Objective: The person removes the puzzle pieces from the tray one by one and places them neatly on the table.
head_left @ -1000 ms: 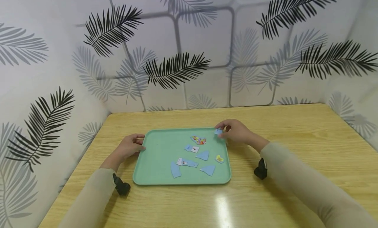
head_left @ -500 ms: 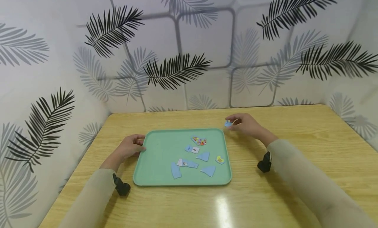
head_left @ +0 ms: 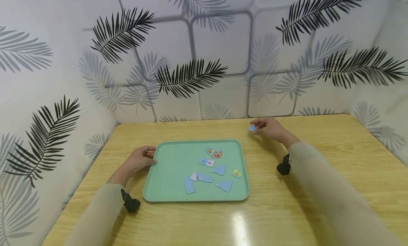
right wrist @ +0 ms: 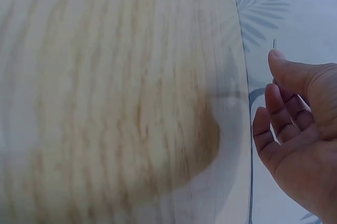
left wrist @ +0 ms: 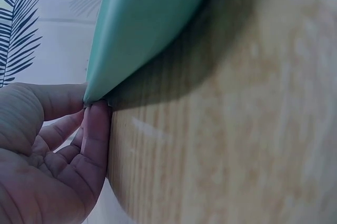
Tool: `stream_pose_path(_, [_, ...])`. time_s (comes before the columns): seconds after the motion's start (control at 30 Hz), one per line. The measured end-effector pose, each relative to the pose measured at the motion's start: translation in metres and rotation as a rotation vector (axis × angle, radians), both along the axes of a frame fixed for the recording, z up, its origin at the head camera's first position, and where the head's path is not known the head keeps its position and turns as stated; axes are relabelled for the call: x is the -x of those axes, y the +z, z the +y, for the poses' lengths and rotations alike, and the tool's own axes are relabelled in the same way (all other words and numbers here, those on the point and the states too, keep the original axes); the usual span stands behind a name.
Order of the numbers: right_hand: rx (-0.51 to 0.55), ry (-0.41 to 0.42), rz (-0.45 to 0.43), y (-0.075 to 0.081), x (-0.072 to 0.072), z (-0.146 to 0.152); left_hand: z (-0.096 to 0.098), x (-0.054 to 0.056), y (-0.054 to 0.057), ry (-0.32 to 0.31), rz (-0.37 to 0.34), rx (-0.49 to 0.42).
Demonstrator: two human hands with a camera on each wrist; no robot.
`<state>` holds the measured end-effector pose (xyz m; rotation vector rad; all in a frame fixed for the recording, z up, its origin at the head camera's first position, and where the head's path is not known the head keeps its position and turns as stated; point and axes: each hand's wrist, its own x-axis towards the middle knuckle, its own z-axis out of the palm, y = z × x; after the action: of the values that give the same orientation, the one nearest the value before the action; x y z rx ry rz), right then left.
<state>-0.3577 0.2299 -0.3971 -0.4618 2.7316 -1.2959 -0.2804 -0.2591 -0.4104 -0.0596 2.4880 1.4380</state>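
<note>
My left hand (head_left: 140, 159) is at the left rim of a mint-green tray (head_left: 172, 161). In the left wrist view the thumb and a finger pinch the tray's edge (left wrist: 126, 40), with the other fingers curled below. Beyond the tray's far right corner, my right hand (head_left: 271, 128) holds a small light blue paper piece (head_left: 252, 128) between thumb and fingers, raised over the table. From the right wrist the piece (right wrist: 274, 43) shows only as a thin edge at the thumb tip. On the tray lie several flat pieces, among them a blue wedge (head_left: 224, 185) and a multicoloured one (head_left: 214, 153).
The wooden table (head_left: 191, 221) ends at a leaf-patterned wall covering (head_left: 220, 97) at the back and left. A yellow-and-blue piece (head_left: 237, 173) lies near the tray's right side, and a curved blue strip (head_left: 189, 185) near its front.
My right hand has carried the small blue piece off the tray's far right corner, away and to the right over the table. The left hand and the tray stay put.
</note>
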Motion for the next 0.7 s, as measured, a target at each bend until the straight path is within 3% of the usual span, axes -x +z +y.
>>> stream_pose_path(0.7, [-0.050, -0.012, -0.074, -0.015, 0.023, 0.012, -0.002, 0.002, -0.001, 0.005, 0.006, -0.009])
